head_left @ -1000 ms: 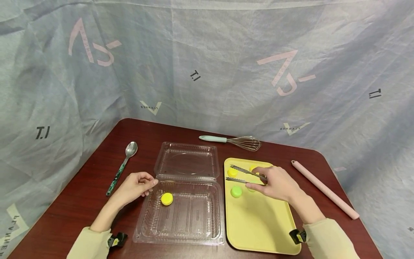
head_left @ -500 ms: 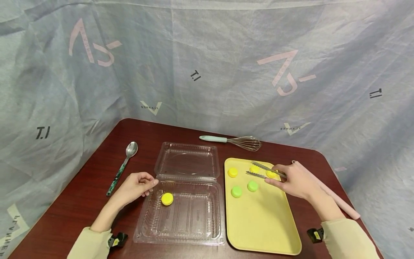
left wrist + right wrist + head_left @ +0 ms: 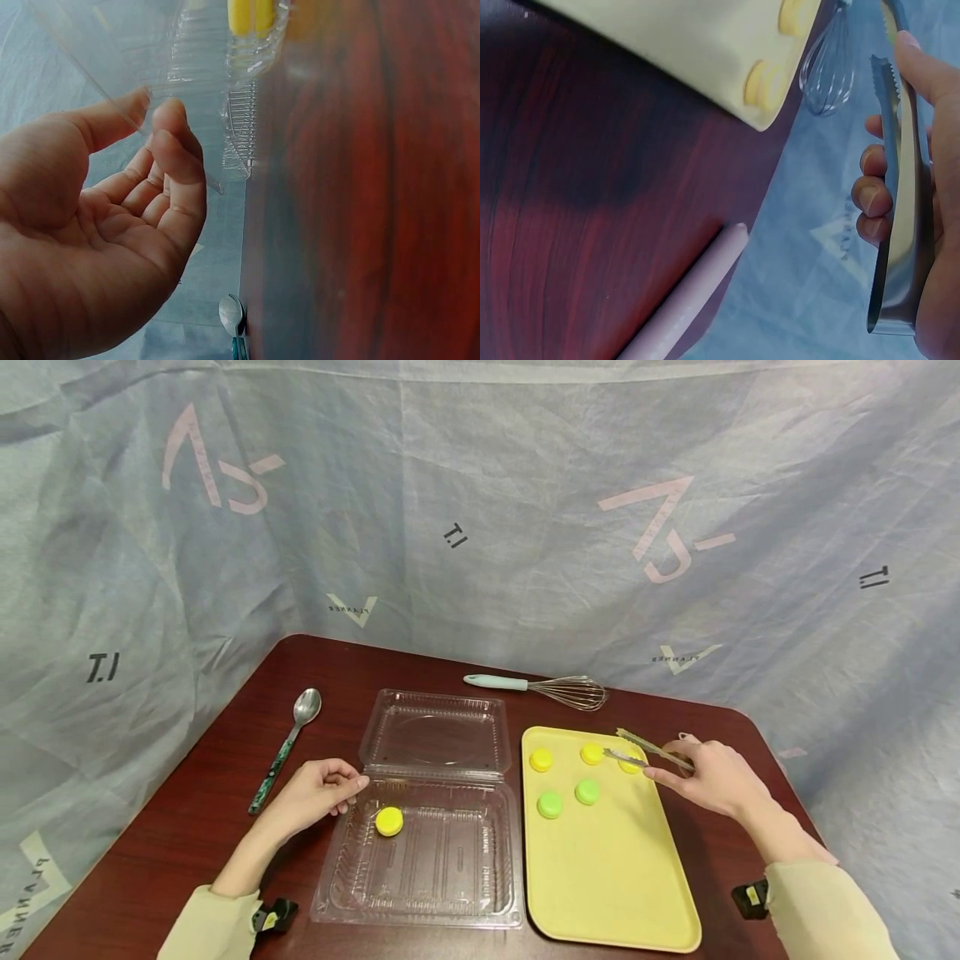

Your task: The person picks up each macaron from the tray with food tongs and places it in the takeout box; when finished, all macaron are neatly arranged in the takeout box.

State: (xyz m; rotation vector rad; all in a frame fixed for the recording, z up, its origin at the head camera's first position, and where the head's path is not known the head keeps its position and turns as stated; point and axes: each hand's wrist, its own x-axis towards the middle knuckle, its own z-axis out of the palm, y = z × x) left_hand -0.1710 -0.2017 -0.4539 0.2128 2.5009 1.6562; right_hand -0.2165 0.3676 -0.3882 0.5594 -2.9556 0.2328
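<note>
My left hand (image 3: 318, 793) pinches the left rim of a clear plastic container (image 3: 420, 910) between thumb and index finger, near its hinge. The hinged lid (image 3: 433, 735) lies folded back. One yellow macaron (image 3: 388, 821) sits inside the base. My right hand (image 3: 720, 777) grips metal tongs (image 3: 904, 247), whose toothed tips are spread with nothing between them, over the far right part of a yellow tray (image 3: 607, 885). Several macarons lie on that tray: yellow ones in the back row, including a yellow macaron (image 3: 592, 752) in the middle, and a green macaron (image 3: 587, 791) beside another green one (image 3: 550, 805).
A whisk (image 3: 555, 687) lies along the table's back. To the left rests a spoon (image 3: 288, 739) with a green patterned handle. A pink rolling pin (image 3: 690, 300) lies right of the tray, partly hidden by the right arm in the head view. Grey cloth (image 3: 480, 527) hangs behind.
My right hand has moved right with the tongs, from over the tray's left macarons to its far right corner, uncovering the macarons beneath. The left hand has stayed in place.
</note>
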